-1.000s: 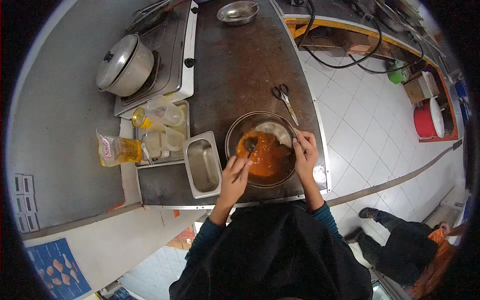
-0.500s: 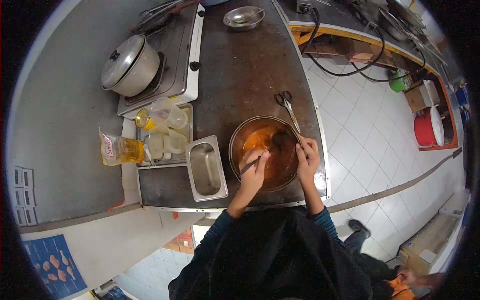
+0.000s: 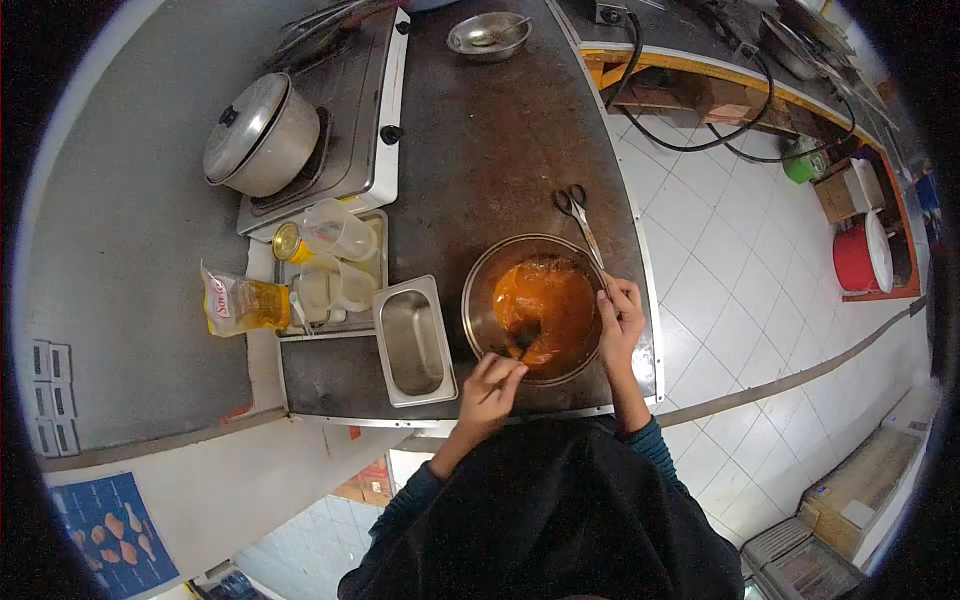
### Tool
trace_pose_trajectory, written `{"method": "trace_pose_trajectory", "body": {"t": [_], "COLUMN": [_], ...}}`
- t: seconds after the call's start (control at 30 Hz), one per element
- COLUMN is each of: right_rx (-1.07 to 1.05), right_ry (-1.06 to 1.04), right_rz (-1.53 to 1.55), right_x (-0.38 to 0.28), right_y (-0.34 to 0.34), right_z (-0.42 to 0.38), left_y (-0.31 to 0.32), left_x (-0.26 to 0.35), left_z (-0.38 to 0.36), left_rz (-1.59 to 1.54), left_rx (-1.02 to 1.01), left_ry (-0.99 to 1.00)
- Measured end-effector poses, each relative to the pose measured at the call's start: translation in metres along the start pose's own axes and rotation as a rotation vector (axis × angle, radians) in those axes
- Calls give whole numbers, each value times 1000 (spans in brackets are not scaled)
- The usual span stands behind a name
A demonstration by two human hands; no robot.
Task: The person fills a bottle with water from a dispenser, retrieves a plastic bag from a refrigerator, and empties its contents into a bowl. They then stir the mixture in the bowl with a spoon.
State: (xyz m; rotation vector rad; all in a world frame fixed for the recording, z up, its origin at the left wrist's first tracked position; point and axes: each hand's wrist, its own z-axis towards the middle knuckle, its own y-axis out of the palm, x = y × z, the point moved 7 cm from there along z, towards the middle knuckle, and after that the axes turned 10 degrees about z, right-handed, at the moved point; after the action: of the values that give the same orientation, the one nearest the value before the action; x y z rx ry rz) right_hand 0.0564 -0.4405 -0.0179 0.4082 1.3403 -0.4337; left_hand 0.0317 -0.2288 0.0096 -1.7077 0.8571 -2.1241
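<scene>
A round metal bowl (image 3: 480,290) of orange-red sauce (image 3: 560,305) stands on the dark counter before me. My left hand (image 3: 490,385), closed at the near left rim, holds a dark long-handled spoon (image 3: 522,345). The spoon's lower end is in the sauce, so its exact shape is partly hidden. At the bowl's right rim, my right hand (image 3: 621,315) grips the edge with the thumb on the inner side. Black-handled scissors (image 3: 580,212) lie just beyond the bowl, their blades pointing toward my right hand. Left of the bowl sits a rectangular steel pan (image 3: 447,375).
A tray (image 3: 382,250) with clear plastic jugs (image 3: 345,235) lies further left, near an oil pouch (image 3: 240,303). Behind it a lidded pot (image 3: 265,140) sits on the stove (image 3: 370,150). A small metal bowl (image 3: 488,35) is at the far counter end.
My left hand has moved the spoon from the bowl's middle toward me and left, to the near rim. The right hand stays at the rim. A person at lower right has left view.
</scene>
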Motion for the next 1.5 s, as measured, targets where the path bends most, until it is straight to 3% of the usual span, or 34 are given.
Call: {"method": "trace_pose_trajectory", "body": {"t": [0.1, 0.23, 0.37, 0.5, 0.6, 0.83, 1.0, 1.17, 1.3, 1.4, 1.5], "right_rx": [20, 26, 15, -11, 0, -37, -33, -37, -55, -43, -37], "right_ry": [31, 35, -6, -63, -4, -14, -31, 7, -66, -35, -62], "right_rz": [14, 31, -23, -75, -2, -40, -24, -10, -50, -14, -70], "right_x": [3, 4, -4, -8, -5, -4, -8, -8, -13, -18, -12], "right_y": [-2, -3, -2, 2, 5, 7, 10, 12, 15, 18, 16], "right_z": [-1, -1, 1, 4, 6, 9, 8, 7, 7, 7, 5], "left_y": [18, 36, 31, 2, -14, 0, 27, 19, -11, -26, -23], "left_x": [13, 28, 29, 11, -7, 0, 23, 27, -2, -16, -16], "left_z": [7, 35, 63, 65, 49, 3, 16, 59, 69, 51, 26], "left_rz": [-27, -136, -46, 108, 143, 65, -13, -114, -14, 164, 129], "left_rx": [-32, 3, 72, 247, 273, 47, -100, 100, 203, 163, 94], "left_ry": [7, 158, 202, 148, -3, -78, 107, 263, 142, 81, -11]}}
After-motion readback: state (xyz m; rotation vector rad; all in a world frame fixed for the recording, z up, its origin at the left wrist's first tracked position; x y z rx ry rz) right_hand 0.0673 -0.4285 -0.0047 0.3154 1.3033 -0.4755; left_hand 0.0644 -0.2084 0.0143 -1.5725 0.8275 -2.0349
